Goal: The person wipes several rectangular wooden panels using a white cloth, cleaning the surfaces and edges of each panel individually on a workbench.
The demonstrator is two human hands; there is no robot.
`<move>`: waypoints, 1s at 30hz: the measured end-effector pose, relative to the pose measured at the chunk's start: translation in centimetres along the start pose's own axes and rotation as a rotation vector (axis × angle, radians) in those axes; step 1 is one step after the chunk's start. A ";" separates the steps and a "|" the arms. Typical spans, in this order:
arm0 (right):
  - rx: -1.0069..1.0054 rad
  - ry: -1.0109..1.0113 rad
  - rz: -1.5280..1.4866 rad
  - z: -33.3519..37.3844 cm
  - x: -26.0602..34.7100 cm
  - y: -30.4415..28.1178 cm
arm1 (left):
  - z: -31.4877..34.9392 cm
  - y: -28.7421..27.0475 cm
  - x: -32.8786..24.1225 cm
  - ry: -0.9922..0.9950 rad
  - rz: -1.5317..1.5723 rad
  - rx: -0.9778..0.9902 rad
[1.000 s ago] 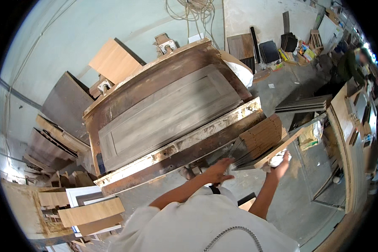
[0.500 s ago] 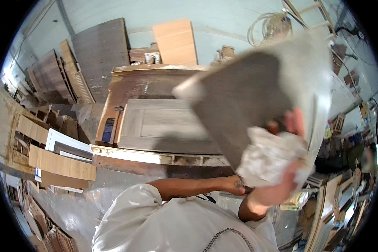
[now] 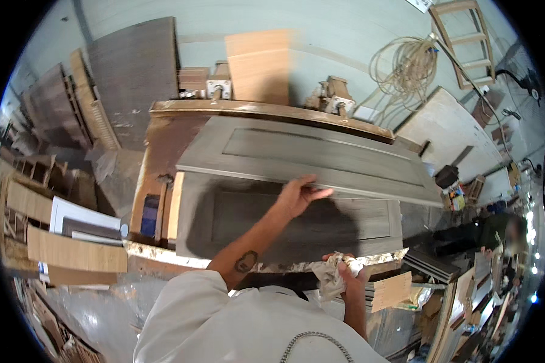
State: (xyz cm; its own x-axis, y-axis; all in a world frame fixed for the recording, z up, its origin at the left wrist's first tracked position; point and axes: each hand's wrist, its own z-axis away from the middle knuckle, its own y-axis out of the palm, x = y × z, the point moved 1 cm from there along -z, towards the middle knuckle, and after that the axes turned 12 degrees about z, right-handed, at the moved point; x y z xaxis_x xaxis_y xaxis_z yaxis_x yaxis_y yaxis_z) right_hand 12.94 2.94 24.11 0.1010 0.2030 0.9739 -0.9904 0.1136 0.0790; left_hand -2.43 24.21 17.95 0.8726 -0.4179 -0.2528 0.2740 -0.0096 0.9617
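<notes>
Two grey wood-grain cabinet doors with recessed middles are on the workbench. The far door (image 3: 242,142) slants across the back, its right end reaching past the bench. In front of it lies the near door (image 3: 194,218), partly in shadow. My left hand (image 3: 297,196) is at the far door's near edge, fingers apart; whether it touches the edge is unclear. Close to my body, over the bench's front edge, my right hand (image 3: 352,275) is closed on a crumpled whitish rag (image 3: 330,278).
The workbench (image 3: 163,142) has a raised back rail. A hammer (image 3: 162,206) and a dark blue block (image 3: 150,216) lie at its left end. Boards (image 3: 136,72) lean on the wall. A coiled hose (image 3: 406,63) hangs at back right. Another person (image 3: 496,236) is at far right.
The door raised in front of me at right has come down onto the back of the bench. My left hand has moved forward over the bench; the right hand with the rag has dropped lower.
</notes>
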 end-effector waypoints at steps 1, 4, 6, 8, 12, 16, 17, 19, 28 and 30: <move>-0.043 0.037 0.014 -1.0 0.2 -0.3 | -1.9 -1.3 -0.7 -0.053 0.191 -0.069; -0.162 0.075 0.080 -4.6 1.1 -1.4 | -5.6 -2.8 -1.3 0.007 0.225 -0.111; -0.173 0.033 0.165 -7.0 1.6 -2.0 | -8.6 -2.8 -2.1 0.039 0.205 -0.162; -0.153 0.026 0.262 -8.9 2.1 -2.2 | -10.8 -4.0 -2.6 0.049 0.189 -0.243; -0.156 0.095 0.134 -12.3 2.5 -2.5 | -15.7 -7.3 -3.9 0.033 0.270 -0.352; -0.213 0.156 0.190 -14.9 1.2 -3.5 | -16.8 -9.4 -3.7 0.003 0.227 -0.365; -0.216 0.176 0.212 -15.9 0.8 -3.8 | -16.5 -9.3 -3.6 -0.027 0.217 -0.383; -0.200 0.194 0.228 -18.2 0.4 -4.1 | -15.9 -8.4 -3.5 -0.074 0.190 -0.416; -0.267 0.155 0.364 -39.1 2.8 -14.2 | -16.9 -13.4 -13.9 -0.064 -0.945 -0.510; -0.244 0.194 0.468 -45.9 1.1 -17.7 | -17.3 -20.8 -20.3 0.301 -1.612 -0.709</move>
State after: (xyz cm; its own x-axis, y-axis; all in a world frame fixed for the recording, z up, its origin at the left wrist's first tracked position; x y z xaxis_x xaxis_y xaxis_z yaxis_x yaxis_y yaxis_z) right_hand 34.91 45.81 14.05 -0.3058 0.4586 0.8344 -0.8855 0.1849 -0.4262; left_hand -18.84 48.63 1.22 -0.3927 -0.2270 -0.8912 0.8805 0.1870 -0.4356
